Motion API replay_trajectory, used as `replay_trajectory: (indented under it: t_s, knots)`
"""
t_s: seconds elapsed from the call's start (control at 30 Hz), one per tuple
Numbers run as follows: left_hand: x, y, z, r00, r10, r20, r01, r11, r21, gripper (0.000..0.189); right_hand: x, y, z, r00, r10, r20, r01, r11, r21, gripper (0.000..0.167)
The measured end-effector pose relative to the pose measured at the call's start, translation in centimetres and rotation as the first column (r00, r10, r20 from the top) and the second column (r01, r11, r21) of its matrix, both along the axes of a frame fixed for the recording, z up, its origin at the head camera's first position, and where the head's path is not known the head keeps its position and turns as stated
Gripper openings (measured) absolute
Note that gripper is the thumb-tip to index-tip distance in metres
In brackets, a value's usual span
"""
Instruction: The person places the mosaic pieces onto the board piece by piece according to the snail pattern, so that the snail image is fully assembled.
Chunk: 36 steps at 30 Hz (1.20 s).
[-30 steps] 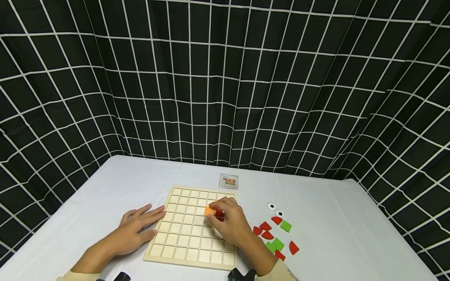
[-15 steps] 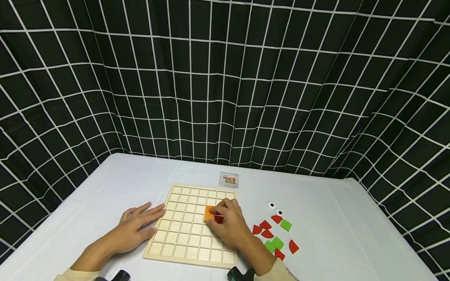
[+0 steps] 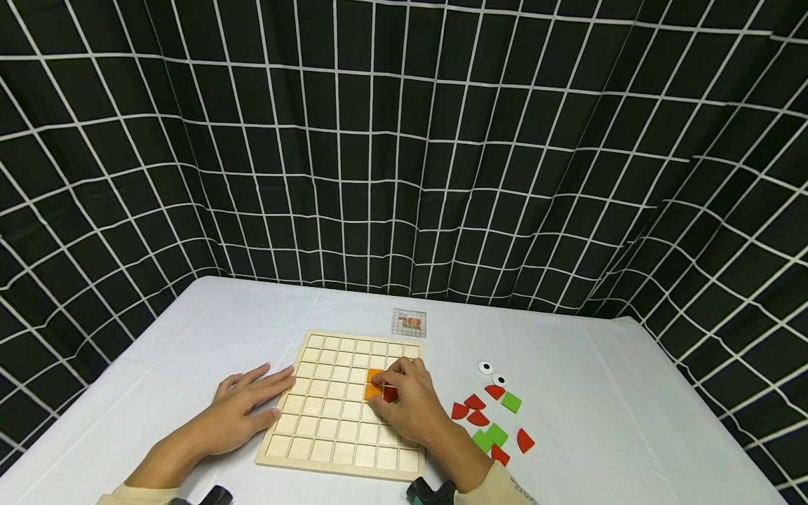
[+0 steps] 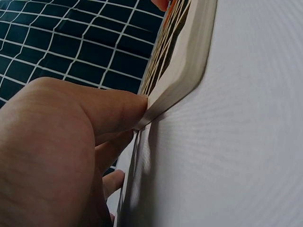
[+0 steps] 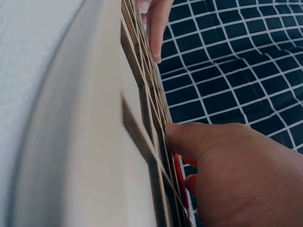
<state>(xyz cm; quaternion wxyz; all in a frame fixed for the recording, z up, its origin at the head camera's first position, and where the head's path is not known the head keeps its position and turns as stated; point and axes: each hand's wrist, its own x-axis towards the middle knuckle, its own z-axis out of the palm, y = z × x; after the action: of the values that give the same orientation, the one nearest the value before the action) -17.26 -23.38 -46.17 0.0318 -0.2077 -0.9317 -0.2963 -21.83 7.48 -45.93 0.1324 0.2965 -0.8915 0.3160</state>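
A wooden grid board (image 3: 328,428) lies on the white table. Two orange square tiles (image 3: 373,391) sit one in front of the other in its cells, with a red tile (image 3: 391,394) beside them, partly hidden by my right hand. My right hand (image 3: 410,403) is over the board, thumb and index finger pinching the nearer orange tile at its front and back edges. My left hand (image 3: 243,410) rests with extended fingers along the board's left side; in the left wrist view, the thumb (image 4: 118,111) touches the board's edge.
Right of the board lie several red quarter-round tiles (image 3: 477,418), several green square tiles (image 3: 497,435) and two white eye discs (image 3: 485,367). A small picture card (image 3: 409,322) lies behind the board. A black curtain (image 3: 379,175) with white grid lines surrounds the table.
The orange tile in my right hand has gone down flat into a cell, in front of the other orange tile. My left hand has stayed at the board's side.
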Motion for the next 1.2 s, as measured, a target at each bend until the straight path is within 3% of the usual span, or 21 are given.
replay_trajectory:
  t_s: [0.27, 0.47, 0.63, 0.9, 1.2]
  knots:
    - [0.0, 0.0, -0.2, 1.000, 0.006, -0.009, -0.006, 1.000, 0.002, 0.047, 0.1, 0.1, 0.4, 1.000, -0.014, -0.014, 0.013, 0.999, -0.037, 0.020]
    - [0.0, 0.2, -0.3, 1.000, 0.004, 0.000, -0.004, 1.000, 0.010, 0.047, 0.3, 1.0, 1.9, 0.998, -0.025, -0.051, 0.018, 0.991, -0.132, 0.023]
    - [0.1, 0.2, -0.3, 1.000, 0.007, -0.002, -0.007, 1.000, 0.002, 0.047, 0.4, 2.9, 3.1, 0.995, -0.093, -0.043, 0.082, 0.976, -0.203, 0.026]
    - [0.1, 0.0, 0.0, 1.000, 0.012, -0.012, -0.012, 1.000, 0.000, 0.047, 0.8, 6.2, 3.9, 0.971, -0.237, -0.012, 0.230, 0.953, -0.197, 0.027]
    - [0.3, 0.2, 0.0, 1.000, -0.001, 0.001, 0.001, 0.999, 0.033, 0.047, 1.4, 9.4, 3.8, 0.971, -0.226, -0.081, 0.209, 0.961, -0.180, 0.028]
